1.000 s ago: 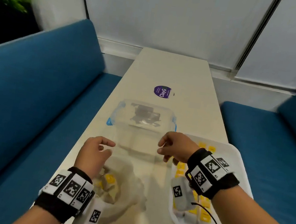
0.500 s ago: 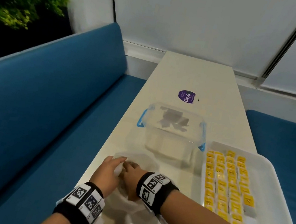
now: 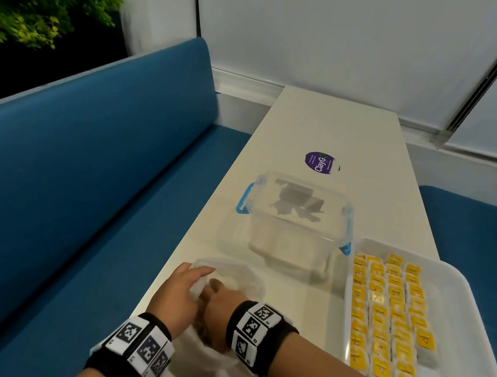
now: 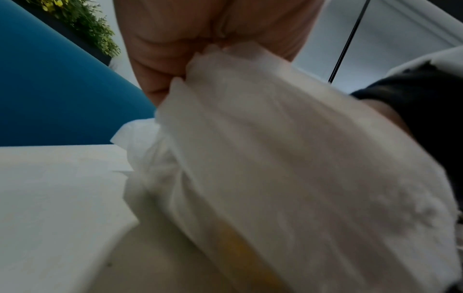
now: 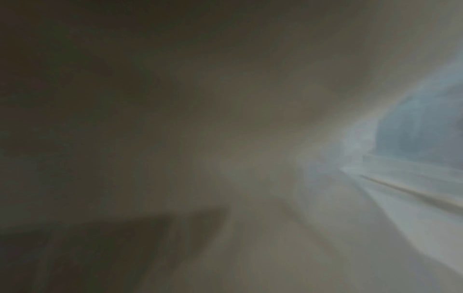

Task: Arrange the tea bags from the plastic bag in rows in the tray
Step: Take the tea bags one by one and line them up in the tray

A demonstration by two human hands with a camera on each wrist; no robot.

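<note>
A translucent white plastic bag [image 3: 243, 279] lies on the table's near left. My left hand [image 3: 184, 288] holds its rim up; in the left wrist view the fingers [image 4: 175, 39] pinch the bag's edge [image 4: 275, 148], and a yellow tea bag [image 4: 240, 249] shows faintly through the plastic. My right hand [image 3: 218, 306] reaches down into the bag's mouth, its fingers hidden inside. The right wrist view is dark and blurred. The white tray [image 3: 479, 319] at the right holds several rows of yellow tea bags [image 3: 382, 318].
A clear lidded container with blue clips [image 3: 297, 221] stands just beyond the bag, left of the tray. A purple round sticker [image 3: 320, 163] lies farther back on the white table [image 3: 330, 126]. Blue benches [image 3: 78, 195] flank the table.
My right hand has moved from beside the tray leftward into the bag's mouth. My left hand has stayed at the bag and now holds its rim. In the last half second little moved.
</note>
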